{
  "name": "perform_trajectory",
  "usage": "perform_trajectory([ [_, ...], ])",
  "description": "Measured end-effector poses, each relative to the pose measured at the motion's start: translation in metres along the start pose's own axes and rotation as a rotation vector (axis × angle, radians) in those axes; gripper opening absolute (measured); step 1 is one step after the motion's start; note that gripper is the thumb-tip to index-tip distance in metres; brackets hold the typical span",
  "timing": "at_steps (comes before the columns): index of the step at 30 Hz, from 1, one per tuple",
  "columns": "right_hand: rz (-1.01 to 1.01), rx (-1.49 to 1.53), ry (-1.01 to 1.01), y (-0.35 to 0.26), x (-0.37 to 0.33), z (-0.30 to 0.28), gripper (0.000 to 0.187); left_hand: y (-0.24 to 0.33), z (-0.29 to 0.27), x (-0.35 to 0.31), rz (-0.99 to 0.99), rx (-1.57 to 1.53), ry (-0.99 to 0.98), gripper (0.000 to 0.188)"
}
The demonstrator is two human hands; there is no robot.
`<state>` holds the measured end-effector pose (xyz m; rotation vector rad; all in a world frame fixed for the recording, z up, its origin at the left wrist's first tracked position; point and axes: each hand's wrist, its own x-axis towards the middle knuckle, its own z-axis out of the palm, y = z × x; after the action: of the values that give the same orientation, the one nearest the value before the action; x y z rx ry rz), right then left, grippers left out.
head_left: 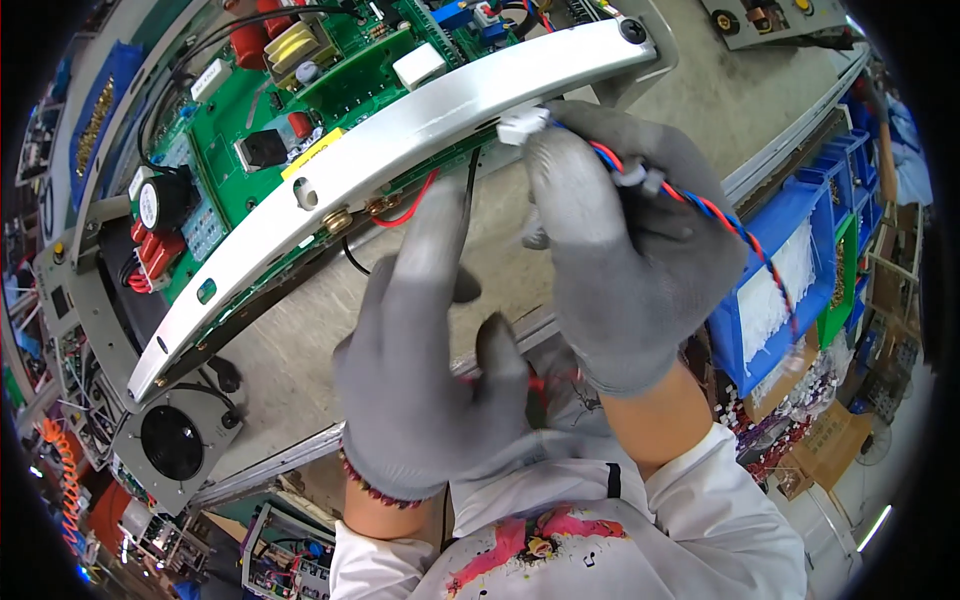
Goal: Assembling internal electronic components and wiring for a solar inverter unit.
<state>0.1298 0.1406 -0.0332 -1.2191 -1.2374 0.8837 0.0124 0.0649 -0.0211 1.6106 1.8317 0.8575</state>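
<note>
My right hand, in a grey glove, is closed with thumb and fingers on a white plug connector. From it a twisted red, blue and black cable runs over the fingers and hangs down to the right. Just left of it, my gloved left hand has its fingers apart and grips nothing that I can see. Its fingertips are close to a short red wire under a white curved frame bar. Behind that bar lies a green circuit board with many components.
The grey metal bench runs under the unit. A fan in a grey plate lies at the lower left. Blue bins with white parts stand to the right, and another metal panel is at the far right.
</note>
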Motion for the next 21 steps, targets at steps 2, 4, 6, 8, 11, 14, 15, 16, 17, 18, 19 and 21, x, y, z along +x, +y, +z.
perform_trajectory([
  [2,-0.077,0.055,0.015,0.000,0.001,0.006,0.018,-0.005,0.007,0.013,0.108,-0.008,0.010,0.079],
  [4,-0.042,0.117,0.030,-0.001,0.001,0.008,0.020,-0.008,0.010,0.022,0.163,-0.091,0.048,0.075],
  [6,-0.037,-0.065,0.042,-0.004,0.001,0.006,0.019,-0.011,0.012,0.027,0.187,-0.137,0.067,0.072],
  [8,-0.007,-0.128,0.033,-0.006,0.002,0.005,0.018,-0.011,0.012,0.028,0.183,-0.154,0.041,0.072],
  [11,-0.039,-0.068,0.066,-0.009,0.004,0.004,0.017,-0.012,0.011,0.027,0.184,-0.151,0.048,0.072],
  [14,-0.129,-0.221,0.041,-0.011,0.006,0.003,0.016,-0.012,0.010,0.028,0.158,-0.140,0.031,0.072],
  [15,-0.134,-0.222,0.036,-0.011,0.007,0.002,0.016,-0.012,0.009,0.029,0.191,-0.139,0.037,0.070],
  [16,-0.252,-0.396,-0.015,-0.011,0.007,0.001,0.015,-0.013,0.009,0.030,0.207,-0.130,0.025,0.069],
  [17,-0.353,-0.518,-0.024,-0.010,0.007,0.001,0.014,-0.013,0.009,0.031,0.208,-0.142,0.031,0.068],
  [18,-0.373,-0.569,-0.070,-0.009,0.008,0.001,0.014,-0.013,0.009,0.032,0.207,-0.145,0.036,0.068],
  [19,-0.384,-0.534,-0.038,-0.007,0.007,0.002,0.014,-0.013,0.009,0.034,0.209,-0.140,0.025,0.068],
  [21,-0.377,-0.468,-0.017,-0.004,0.006,0.004,0.013,-0.014,0.010,0.037,0.263,-0.109,0.034,0.068],
])
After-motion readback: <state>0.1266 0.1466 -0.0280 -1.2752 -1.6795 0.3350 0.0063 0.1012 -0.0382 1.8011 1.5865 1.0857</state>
